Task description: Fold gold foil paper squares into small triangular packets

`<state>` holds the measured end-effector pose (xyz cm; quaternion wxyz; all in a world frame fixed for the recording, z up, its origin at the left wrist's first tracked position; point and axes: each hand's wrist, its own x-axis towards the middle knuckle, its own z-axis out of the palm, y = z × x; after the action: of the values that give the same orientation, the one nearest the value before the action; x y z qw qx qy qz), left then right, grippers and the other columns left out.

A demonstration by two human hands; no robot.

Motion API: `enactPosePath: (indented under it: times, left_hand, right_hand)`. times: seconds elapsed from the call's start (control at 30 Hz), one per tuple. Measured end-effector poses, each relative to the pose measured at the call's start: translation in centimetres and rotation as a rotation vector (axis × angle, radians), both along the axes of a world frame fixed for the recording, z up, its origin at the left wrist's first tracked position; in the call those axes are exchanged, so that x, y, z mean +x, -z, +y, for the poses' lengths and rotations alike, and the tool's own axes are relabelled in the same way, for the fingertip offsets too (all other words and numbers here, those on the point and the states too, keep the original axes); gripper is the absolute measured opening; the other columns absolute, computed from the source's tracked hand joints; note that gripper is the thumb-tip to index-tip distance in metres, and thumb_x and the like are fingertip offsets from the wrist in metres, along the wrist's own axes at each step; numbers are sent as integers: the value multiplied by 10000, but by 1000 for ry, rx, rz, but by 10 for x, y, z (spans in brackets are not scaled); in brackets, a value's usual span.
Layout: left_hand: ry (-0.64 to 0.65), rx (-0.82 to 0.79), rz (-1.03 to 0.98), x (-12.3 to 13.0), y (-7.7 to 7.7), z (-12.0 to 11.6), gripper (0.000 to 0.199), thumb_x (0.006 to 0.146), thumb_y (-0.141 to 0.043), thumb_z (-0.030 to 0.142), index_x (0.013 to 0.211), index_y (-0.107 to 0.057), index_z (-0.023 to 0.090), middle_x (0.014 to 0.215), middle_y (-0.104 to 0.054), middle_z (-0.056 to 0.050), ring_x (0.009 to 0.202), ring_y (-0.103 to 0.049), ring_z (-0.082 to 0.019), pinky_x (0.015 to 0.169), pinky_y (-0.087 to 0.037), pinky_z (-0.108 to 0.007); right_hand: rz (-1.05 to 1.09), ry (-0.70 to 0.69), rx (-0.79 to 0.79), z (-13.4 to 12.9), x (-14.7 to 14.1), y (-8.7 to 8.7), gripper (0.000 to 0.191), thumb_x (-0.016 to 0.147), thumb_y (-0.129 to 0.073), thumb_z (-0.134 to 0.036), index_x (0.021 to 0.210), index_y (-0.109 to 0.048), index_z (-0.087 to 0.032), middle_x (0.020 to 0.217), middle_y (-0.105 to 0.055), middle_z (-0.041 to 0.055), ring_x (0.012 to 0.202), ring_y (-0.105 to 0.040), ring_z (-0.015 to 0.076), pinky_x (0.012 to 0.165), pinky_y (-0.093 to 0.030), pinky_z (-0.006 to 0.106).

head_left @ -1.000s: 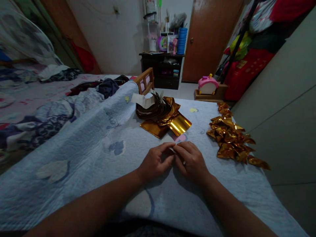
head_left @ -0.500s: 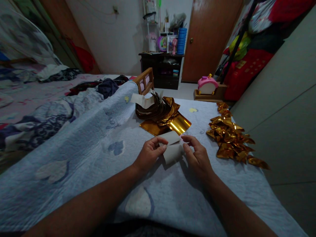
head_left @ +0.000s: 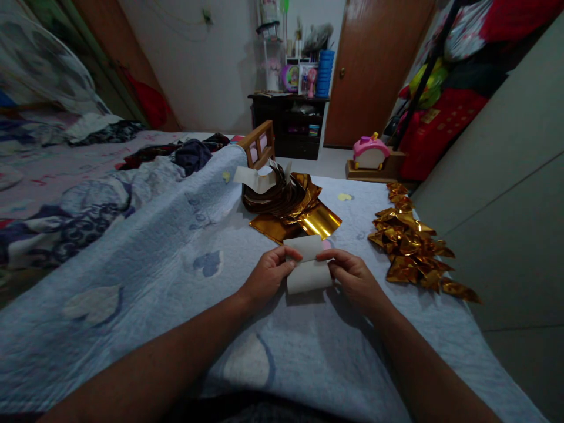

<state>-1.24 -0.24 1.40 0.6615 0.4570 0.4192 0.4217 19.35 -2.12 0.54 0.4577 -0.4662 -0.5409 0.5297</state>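
Observation:
Between my hands is a sheet of paper point(head_left: 309, 277), pale side up, with a crease or edge line running across its middle. My left hand point(head_left: 268, 271) pinches its left side between thumb and fingers. On the right side, my right hand point(head_left: 355, 276) grips it the same way, index finger lying along the middle line. Just beyond lies a stack of gold foil paper point(head_left: 282, 202), fanned and curled, with loose gold sheets point(head_left: 321, 220) under it. To the right rests a pile of folded gold foil pieces point(head_left: 409, 244).
A pale blue quilt point(head_left: 176, 299) with heart shapes covers the bed and rises in a ridge at left. Rumpled clothes point(head_left: 194, 155) lie beyond it. A wooden bed rail point(head_left: 259, 144) stands behind the foil stack, and a pale cabinet point(head_left: 497, 235) borders the right side.
My right hand has moved slightly left and its fingers have closed onto the paper's right side. The paper has turned straighter, its two halves now level.

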Motion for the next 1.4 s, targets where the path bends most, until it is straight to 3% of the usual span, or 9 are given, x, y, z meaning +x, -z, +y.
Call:
enactPosePath:
  times: [0.13, 0.33, 0.53, 0.73, 1.07, 1.27, 1.4]
  left_hand:
    - [-10, -11, -3, 0, 1, 1, 216, 739, -737, 283, 899, -651, 166, 766, -663, -6, 620, -561, -126, 590, -431, -233]
    - [-24, 13, 19, 0, 4, 2, 239, 730, -750, 295, 899, -649, 158, 807, -687, -18, 671, -598, -141, 606, -459, -237]
    - [-12, 14, 46, 0, 5, 2, 217, 738, -725, 269, 908, -656, 153, 805, -680, -23, 663, -593, -141, 592, -463, -239]
    - [5, 50, 38, 0, 4, 3, 191, 743, -732, 262, 884, -661, 155, 803, -682, -19, 669, -594, -136, 602, -457, -233]
    - [16, 71, 72, -1, 4, 2, 217, 743, -754, 292, 880, -682, 139, 796, -689, -25, 651, -589, -123, 602, -447, -227]
    - [64, 172, 171, -4, 9, 1, 242, 798, -729, 295, 978, -680, 141, 685, -660, 1, 563, -559, -108, 543, -410, -214]
    - [103, 256, 214, -4, 9, -2, 206, 832, -689, 289, 982, -689, 147, 708, -671, -10, 593, -601, -125, 562, -459, -229]
  right_hand:
    - [-76, -91, 163, 0, -1, -2, 240, 851, -581, -234, 1025, -745, -240, 929, -683, 31, 792, -605, 177, 685, -489, 296]
    - [-158, -225, 282, -1, -1, 3, 402, 780, -634, -124, 1141, -707, -284, 1166, -576, 61, 1050, -607, 211, 829, -551, 326]
    - [-286, -213, 354, 0, 6, 0, 409, 752, -654, -99, 1114, -709, -281, 1289, -510, 77, 1178, -546, 232, 816, -546, 304]
    - [-226, -204, 312, 0, 6, -5, 249, 803, -677, -163, 1017, -739, -273, 1214, -548, 60, 1111, -566, 225, 795, -535, 305]
    - [-98, -247, 174, 1, 3, -4, 114, 787, -788, -286, 901, -794, -283, 1199, -542, 55, 1088, -553, 234, 911, -503, 368]
    - [-33, -153, 187, 2, -2, -6, 121, 847, -733, -341, 803, -785, -241, 1012, -605, 60, 951, -579, 214, 788, -486, 344]
    - [-60, -44, 164, 1, -5, -2, 144, 832, -730, -344, 771, -745, -215, 832, -630, 38, 763, -561, 181, 671, -443, 320]
